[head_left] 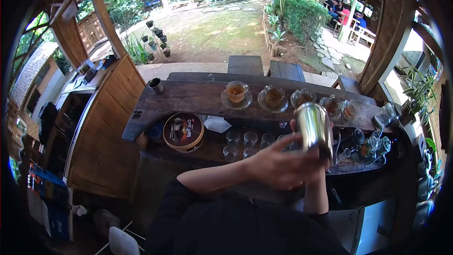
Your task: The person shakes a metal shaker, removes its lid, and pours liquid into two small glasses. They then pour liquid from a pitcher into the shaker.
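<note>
The right hand [315, 172] has its fingers curled around a shiny silver metal cylinder [314, 125], raised before the right half of the dark brown wooden bench [188, 92]; the left hand [283, 165] is at its lower part, fingers partly spread and blurred, so whether they grip I cannot tell. Clear glass cups of amber drink [236, 92] line the far side; bare wood stretches leftward to a grey metal cup [155, 85] near the left end.

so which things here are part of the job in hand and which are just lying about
Likely the job: metal tumbler, held; perhaps the glass cups of amber liquid nearby.

Seemingly just about: round chocolate box, flowerpots outside, white seat.
</note>
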Demonstrator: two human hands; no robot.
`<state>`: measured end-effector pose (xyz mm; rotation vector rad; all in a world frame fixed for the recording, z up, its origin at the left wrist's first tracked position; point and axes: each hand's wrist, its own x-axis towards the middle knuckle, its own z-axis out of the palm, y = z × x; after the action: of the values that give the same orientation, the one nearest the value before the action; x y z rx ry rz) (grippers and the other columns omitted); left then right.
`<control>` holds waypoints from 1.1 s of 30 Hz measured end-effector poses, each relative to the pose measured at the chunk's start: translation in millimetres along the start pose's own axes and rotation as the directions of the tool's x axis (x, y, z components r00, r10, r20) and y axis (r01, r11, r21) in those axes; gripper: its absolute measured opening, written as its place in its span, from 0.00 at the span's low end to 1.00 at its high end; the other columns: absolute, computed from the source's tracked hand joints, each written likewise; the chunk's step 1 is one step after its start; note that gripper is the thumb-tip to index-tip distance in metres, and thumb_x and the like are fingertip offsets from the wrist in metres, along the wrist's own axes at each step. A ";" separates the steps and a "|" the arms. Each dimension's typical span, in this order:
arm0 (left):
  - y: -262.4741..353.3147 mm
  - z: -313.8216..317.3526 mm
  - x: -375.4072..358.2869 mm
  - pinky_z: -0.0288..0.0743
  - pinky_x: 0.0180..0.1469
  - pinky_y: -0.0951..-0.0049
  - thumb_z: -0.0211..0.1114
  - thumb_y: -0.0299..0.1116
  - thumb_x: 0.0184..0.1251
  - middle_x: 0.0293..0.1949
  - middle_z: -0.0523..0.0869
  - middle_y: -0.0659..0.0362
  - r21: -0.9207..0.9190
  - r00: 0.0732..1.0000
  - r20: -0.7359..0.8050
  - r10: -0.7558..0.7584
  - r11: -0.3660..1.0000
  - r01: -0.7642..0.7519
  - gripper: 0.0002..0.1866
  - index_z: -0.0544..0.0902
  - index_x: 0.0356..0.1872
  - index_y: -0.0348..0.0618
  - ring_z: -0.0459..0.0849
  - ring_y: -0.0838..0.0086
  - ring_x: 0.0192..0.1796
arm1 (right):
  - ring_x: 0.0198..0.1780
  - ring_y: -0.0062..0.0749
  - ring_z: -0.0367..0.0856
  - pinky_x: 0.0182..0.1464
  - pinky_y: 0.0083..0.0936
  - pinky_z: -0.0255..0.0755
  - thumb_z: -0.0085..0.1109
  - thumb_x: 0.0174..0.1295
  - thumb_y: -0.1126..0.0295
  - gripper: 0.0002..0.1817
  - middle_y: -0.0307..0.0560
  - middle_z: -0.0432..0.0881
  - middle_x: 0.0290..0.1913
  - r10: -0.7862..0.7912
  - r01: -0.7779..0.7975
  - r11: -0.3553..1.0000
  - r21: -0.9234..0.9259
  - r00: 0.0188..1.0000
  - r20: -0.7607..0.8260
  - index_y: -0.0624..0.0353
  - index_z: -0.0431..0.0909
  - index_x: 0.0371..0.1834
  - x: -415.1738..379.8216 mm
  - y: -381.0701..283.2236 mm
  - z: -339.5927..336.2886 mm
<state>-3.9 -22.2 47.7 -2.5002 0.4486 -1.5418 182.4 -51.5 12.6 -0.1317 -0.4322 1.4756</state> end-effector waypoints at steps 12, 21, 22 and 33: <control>20.3 -3.6 7.1 0.73 0.63 0.45 0.61 0.33 0.67 0.64 0.76 0.65 0.223 0.969 -0.041 0.244 0.947 -0.229 0.21 0.76 0.61 0.55 0.73 0.70 0.68 | 0.62 0.67 0.70 0.50 0.60 0.82 0.58 0.64 0.43 0.48 0.71 0.57 0.70 -0.020 -0.020 0.993 0.115 0.942 0.334 0.45 0.42 0.80 -10.6 14.6 27.4; -13.0 4.6 4.7 0.72 0.62 0.42 0.67 0.31 0.60 0.61 0.78 0.58 -0.073 0.987 0.045 -0.152 0.985 0.154 0.21 0.78 0.56 0.54 0.73 0.65 0.69 | 0.63 0.60 0.73 0.55 0.52 0.79 0.51 0.65 0.37 0.49 0.65 0.66 0.68 -0.073 0.124 0.977 0.171 0.959 -0.275 0.67 0.52 0.75 -4.6 10.8 -9.0; -1.9 2.6 0.7 0.75 0.61 0.44 0.67 0.31 0.61 0.61 0.78 0.58 0.079 0.997 0.042 0.067 0.994 -0.070 0.21 0.77 0.57 0.53 0.74 0.66 0.68 | 0.69 0.59 0.63 0.65 0.53 0.68 0.57 0.64 0.44 0.45 0.57 0.62 0.71 0.169 -0.184 0.951 0.250 0.982 0.081 0.61 0.52 0.76 -1.5 -6.7 -0.1; -6.4 17.2 6.9 0.58 0.71 0.46 0.66 0.32 0.61 0.68 0.73 0.55 0.131 0.993 -0.002 -0.118 0.984 0.117 0.23 0.76 0.59 0.56 0.62 0.65 0.76 | 0.67 0.61 0.68 0.62 0.54 0.75 0.51 0.62 0.33 0.49 0.64 0.63 0.70 0.052 -0.026 0.973 0.231 0.993 -0.108 0.62 0.55 0.74 -4.6 12.5 4.3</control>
<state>15.4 -18.8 47.7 -2.4695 0.1945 -1.5504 169.0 -55.5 11.3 -0.0398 -0.1662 1.5377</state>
